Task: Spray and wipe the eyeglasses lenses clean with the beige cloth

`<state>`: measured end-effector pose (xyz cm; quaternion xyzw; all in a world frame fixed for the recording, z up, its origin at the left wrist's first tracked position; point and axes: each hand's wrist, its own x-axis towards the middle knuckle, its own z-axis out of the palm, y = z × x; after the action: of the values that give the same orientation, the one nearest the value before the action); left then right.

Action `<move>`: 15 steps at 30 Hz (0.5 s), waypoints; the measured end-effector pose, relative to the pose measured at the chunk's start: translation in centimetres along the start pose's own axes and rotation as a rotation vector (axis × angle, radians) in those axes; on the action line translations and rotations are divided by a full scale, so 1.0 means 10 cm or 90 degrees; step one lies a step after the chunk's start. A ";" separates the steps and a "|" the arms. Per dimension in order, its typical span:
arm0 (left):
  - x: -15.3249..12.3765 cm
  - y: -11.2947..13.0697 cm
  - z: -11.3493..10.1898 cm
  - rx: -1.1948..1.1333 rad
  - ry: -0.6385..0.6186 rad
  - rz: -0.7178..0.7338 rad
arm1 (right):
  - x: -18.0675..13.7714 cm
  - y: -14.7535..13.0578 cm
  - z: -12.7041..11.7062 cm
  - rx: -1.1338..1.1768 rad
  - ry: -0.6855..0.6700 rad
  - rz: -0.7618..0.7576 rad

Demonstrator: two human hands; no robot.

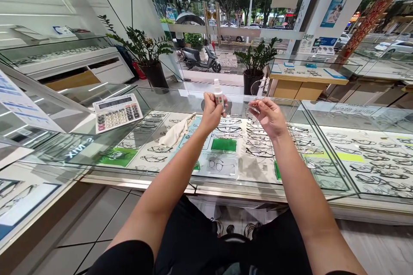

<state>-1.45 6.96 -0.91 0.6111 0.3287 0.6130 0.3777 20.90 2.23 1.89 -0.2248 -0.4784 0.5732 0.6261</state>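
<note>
My left hand (213, 109) is closed around a small white spray bottle (218, 89) with its nozzle pointing up, held above the glass counter. To its right, my right hand (268, 116) pinches a pair of thin-rimmed eyeglasses (250, 114); the clear lenses and fine frame are hard to make out against the background. Bottle and eyeglasses are apart. A cream cleaning cloth (177, 131) lies crumpled on the glass, left of my left forearm. Under the glass, rows of eyeglasses (227, 129) are laid out below both hands.
A calculator (118, 113) rests on the counter at the left, near a tilted printed sheet (24, 99). The glass display counter (200, 184) runs across in front of me. Beyond it stand two potted plants (155, 66), a glass door and a scooter (201, 58) outside.
</note>
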 end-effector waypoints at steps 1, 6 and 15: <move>-0.02 0.04 0.01 -0.035 -0.013 -0.023 | -0.01 0.01 0.03 -0.010 0.007 0.002; -0.09 0.27 0.01 -0.182 -0.168 -0.174 | -0.03 0.15 0.14 -0.081 0.043 0.004; -0.08 0.20 0.00 -0.082 -0.116 -0.135 | -0.05 0.30 0.19 -0.177 0.022 0.006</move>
<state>-1.59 5.23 0.42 0.6006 0.3157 0.5316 0.5070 17.79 1.96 0.06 -0.3215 -0.5416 0.5000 0.5944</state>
